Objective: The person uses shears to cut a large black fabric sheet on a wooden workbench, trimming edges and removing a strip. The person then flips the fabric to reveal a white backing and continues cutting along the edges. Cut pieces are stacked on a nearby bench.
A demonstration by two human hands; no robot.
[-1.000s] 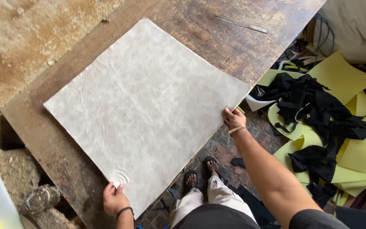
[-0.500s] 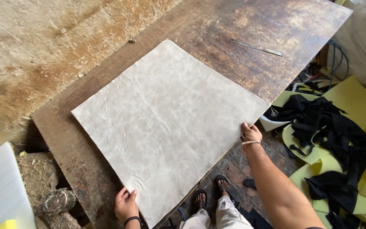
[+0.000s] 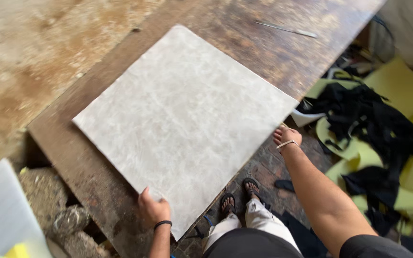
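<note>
The worn wooden table [image 3: 96, 157] fills most of the view, and against the frames before it the whole scene sits lower and further right, so more of the rough stained floor [image 3: 25, 43] beyond the far edge shows. On the table lies the large pale grey sheet [image 3: 182, 119], flat and turned corner-on to the person; it has slid further onto the boards than a second ago, though its near corner and right edge still overhang the table's near side. To the right, on the ground, is a heap of yellow foam offcuts [image 3: 402, 91] with black fabric scraps [image 3: 369, 114] tangled over them; the heap has no bin or box around it that can be seen. A white board [image 3: 1, 215] stands at the lower left, more of it in view than before. The right hand [image 3: 287, 136] grips the sheet's right edge just below its right corner, fingers curled under and out of sight. The left hand [image 3: 153, 209] is clamped on the near left edge, thumb on top, much as earlier. The hands are well apart. A thin metal strip [image 3: 285, 29] lies on the far end of the table, clear of the sheet
</note>
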